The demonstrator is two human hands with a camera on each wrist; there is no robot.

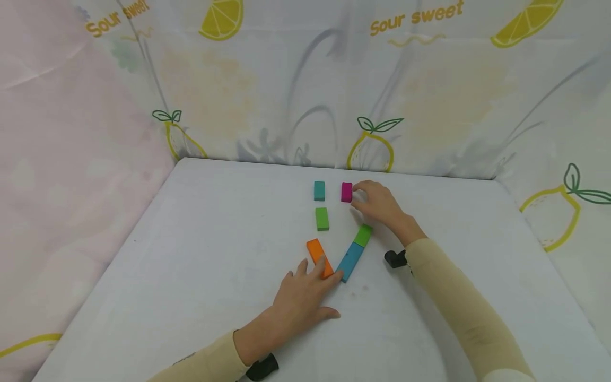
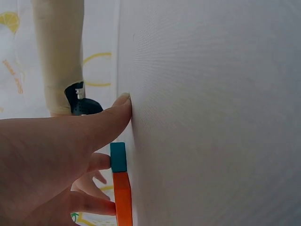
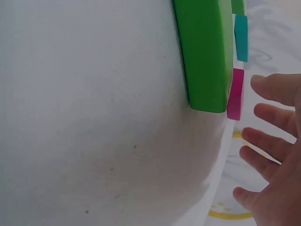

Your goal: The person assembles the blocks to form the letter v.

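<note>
My left hand [image 1: 299,300] lies low over the table with fingers spread. One fingertip rests on the orange block [image 1: 315,249], another at the near end of the long blue block [image 1: 351,261]. In the left wrist view, fingertips meet the orange block [image 2: 123,200] and the blue block [image 2: 118,157]. My right hand [image 1: 380,206] is beside the magenta block [image 1: 346,192], its thumb and fingers parted. The right wrist view shows those fingers spread near the magenta block [image 3: 236,94], nothing held. A green block [image 1: 364,235] meets the blue block's far end, making one slanted line.
Another green block [image 1: 322,218] and a teal block [image 1: 319,191] lie farther back, left of the magenta one. The white table [image 1: 200,223] ends at a lemon-print cloth [image 1: 267,95] hanging behind. Black camera mounts [image 1: 395,259] sit at both wrists.
</note>
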